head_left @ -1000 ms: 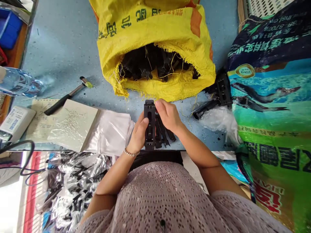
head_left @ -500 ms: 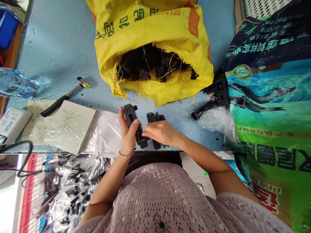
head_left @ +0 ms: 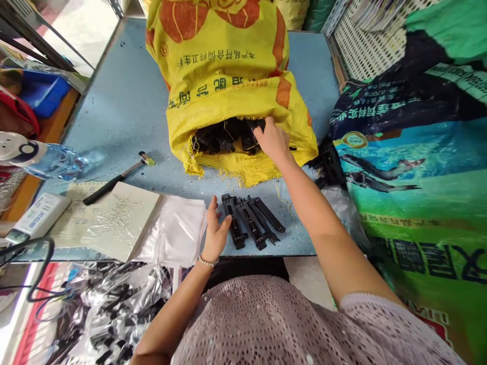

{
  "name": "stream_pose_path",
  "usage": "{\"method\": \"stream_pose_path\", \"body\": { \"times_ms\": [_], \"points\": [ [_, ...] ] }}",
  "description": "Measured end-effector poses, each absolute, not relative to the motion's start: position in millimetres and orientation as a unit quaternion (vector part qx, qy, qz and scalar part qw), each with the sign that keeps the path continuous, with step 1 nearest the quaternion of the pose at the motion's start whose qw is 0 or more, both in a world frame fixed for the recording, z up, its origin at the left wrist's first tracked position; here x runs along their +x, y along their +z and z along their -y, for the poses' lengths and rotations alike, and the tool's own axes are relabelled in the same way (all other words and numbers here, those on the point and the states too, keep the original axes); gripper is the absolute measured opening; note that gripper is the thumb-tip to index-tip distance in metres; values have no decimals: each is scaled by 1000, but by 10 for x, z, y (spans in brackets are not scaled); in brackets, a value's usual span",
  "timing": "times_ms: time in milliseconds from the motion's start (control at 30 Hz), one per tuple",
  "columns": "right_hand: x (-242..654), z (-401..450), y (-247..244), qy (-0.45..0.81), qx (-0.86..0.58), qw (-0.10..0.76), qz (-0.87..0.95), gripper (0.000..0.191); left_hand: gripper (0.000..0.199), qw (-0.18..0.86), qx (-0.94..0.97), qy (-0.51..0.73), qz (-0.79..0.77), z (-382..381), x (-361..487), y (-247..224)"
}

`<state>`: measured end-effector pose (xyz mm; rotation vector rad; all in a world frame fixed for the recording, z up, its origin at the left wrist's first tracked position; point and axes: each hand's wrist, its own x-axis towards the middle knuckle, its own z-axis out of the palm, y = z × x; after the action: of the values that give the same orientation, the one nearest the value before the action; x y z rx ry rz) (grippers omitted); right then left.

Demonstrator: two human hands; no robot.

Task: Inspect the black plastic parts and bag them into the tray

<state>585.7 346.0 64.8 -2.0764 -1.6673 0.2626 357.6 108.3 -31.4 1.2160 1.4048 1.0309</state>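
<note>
My left hand point(head_left: 216, 234) is open, thumb and fingers apart, beside a row of several long black plastic parts point(head_left: 250, 221) on the table near its front edge. The fingers are close to the leftmost part; whether they touch it I cannot tell. My right hand point(head_left: 274, 141) reaches into the mouth of a yellow woven sack point(head_left: 228, 94), its thumb and fingers closed on a black plastic part point(head_left: 257, 124) there. More black parts point(head_left: 218, 138) lie inside, partly hidden by the sack's frayed rim.
Left on the blue table point(head_left: 117, 101) are a hammer point(head_left: 116, 181), a tile with small bits point(head_left: 129, 215), clear plastic bags point(head_left: 173, 228), a white box point(head_left: 40, 218) and a water bottle point(head_left: 57, 159). A large green-blue sack point(head_left: 388, 187) stands right, beside more black parts point(head_left: 327, 162).
The black part from my left hand now lies on the table with the others, and that hand has opened. My right hand has moved from the table up to the sack's mouth. The view has tilted upward.
</note>
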Motion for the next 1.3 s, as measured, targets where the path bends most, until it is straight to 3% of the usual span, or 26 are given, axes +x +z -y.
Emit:
{"method": "stream_pose_path", "body": {
  "times_ms": [133,233,300,467,600,700,933,1033,1167,1300],
  "points": [
    [5939,-2971,733,311,-709,331,540,17,64,466,476,484,-567,-1172,3428,-166],
    [5807,-2428,767,489,-634,377,466,22,54,489,464,540,-504,-1326,3484,45],
    [5653,-2043,789,530,-592,371,481,29,56,563,424,558,-438,-1459,3567,219],
    [5413,-1496,789,509,-471,304,653,25,54,703,286,522,-389,-1637,3635,586],
    [5414,-1649,719,506,-457,412,605,31,60,769,253,463,-361,-1595,3508,618],
    [5385,-1817,707,491,-435,418,629,36,56,810,225,409,-354,-1556,3454,557],
    [5287,-1892,790,301,-440,321,783,29,53,765,294,421,-388,-1410,3423,686],
    [5283,-1870,802,340,-455,292,769,39,38,735,324,425,-417,-1409,3398,746],
    [5231,-1649,766,395,-413,257,780,50,42,707,297,469,-438,-1491,3366,734],
    [5119,-1339,603,237,-311,253,885,43,47,740,251,458,-423,-1490,3356,681]
  ]
}}
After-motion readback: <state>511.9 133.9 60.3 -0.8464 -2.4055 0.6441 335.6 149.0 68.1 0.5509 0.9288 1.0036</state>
